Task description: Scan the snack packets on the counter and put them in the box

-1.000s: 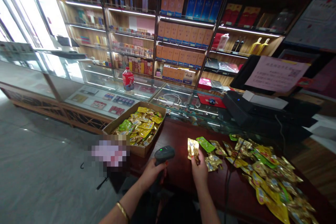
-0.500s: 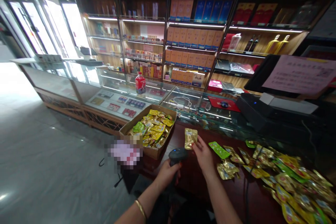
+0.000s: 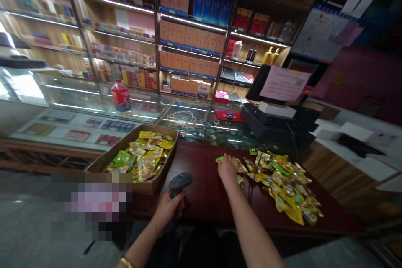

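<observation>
My left hand (image 3: 172, 204) is wrapped round the handle of a black barcode scanner (image 3: 180, 181), its head tilted up to the right. My right hand (image 3: 228, 167) reaches over the near left end of a loose pile of snack packets (image 3: 284, 180), fingers forward and a little apart. A green packet (image 3: 219, 159) peeks out beside its fingertips, partly covered by the hand; whether they touch is hard to make out. To the left stands an open cardboard box (image 3: 153, 185) full of gold, yellow and green packets (image 3: 147, 153).
Both lie on a dark red tabletop (image 3: 201, 201). Behind it runs a glass display counter (image 3: 147, 106) with a red-labelled bottle (image 3: 121, 95) on top. A black monitor (image 3: 260, 83) with a pink paper and a dark cash-register unit (image 3: 266, 121) stand at the back right. A black cable crosses the pile.
My view has turned right. The gold packet has left my right hand, which has moved over to the green packet by the pile. The scanner stays in my left hand.
</observation>
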The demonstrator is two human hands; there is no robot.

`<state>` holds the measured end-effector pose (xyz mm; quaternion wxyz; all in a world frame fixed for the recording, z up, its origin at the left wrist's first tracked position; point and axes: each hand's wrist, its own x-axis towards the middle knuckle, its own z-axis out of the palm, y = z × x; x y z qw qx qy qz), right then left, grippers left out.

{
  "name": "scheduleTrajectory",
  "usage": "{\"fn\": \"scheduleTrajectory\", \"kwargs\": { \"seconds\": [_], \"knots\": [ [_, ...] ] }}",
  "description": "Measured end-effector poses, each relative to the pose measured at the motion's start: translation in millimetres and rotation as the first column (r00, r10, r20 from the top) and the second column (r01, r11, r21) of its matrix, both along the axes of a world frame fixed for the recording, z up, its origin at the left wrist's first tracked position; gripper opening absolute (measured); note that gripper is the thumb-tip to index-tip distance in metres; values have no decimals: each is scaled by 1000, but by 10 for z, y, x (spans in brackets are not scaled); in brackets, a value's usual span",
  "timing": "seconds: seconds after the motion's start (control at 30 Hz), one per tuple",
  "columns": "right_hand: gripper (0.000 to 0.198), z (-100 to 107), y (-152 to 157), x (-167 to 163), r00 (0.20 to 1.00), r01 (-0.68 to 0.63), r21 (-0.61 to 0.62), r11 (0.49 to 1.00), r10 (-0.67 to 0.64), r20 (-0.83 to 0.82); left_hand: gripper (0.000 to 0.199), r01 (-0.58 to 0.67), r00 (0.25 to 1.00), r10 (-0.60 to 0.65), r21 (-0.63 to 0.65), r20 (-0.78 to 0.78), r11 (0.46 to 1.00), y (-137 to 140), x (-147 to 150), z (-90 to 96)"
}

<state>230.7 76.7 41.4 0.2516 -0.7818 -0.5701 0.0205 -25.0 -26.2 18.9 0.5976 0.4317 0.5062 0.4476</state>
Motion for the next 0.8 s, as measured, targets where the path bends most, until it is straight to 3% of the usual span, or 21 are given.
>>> {"fn": "scheduleTrajectory", "kwargs": {
  "seconds": [0.07,0.13,0.23,0.33,0.43,0.5,0.6,0.8],
  "knots": [
    [55,-51,-47,284,993,70,-111,991,-59,101,50,22,1000,-22,6,10,1000,-7,0,36],
    [55,-73,-53,425,987,40,-154,987,-14,162,49,26,1000,-26,8,15,1000,-23,5,78],
    [57,-82,-41,413,978,-102,-53,993,110,178,50,16,1000,-16,11,14,1000,-45,8,107],
    [47,-194,-92,195,979,-202,182,962,206,-3,51,21,999,-22,19,27,1000,-57,-10,73],
    [38,-474,-235,-122,910,-97,362,927,229,-345,54,27,999,-28,14,30,1000,-60,-45,7],
    [42,-671,-346,-301,829,-13,387,922,226,-511,57,36,999,-36,13,36,999,-63,-67,-17],
    [43,-823,-460,-429,765,28,393,919,233,-601,54,37,996,-38,14,84,999,-76,-85,0],
    [39,-759,-488,-391,760,28,396,918,238,-605,47,40,994,-39,-7,106,999,-98,-81,48]
  ]
}}
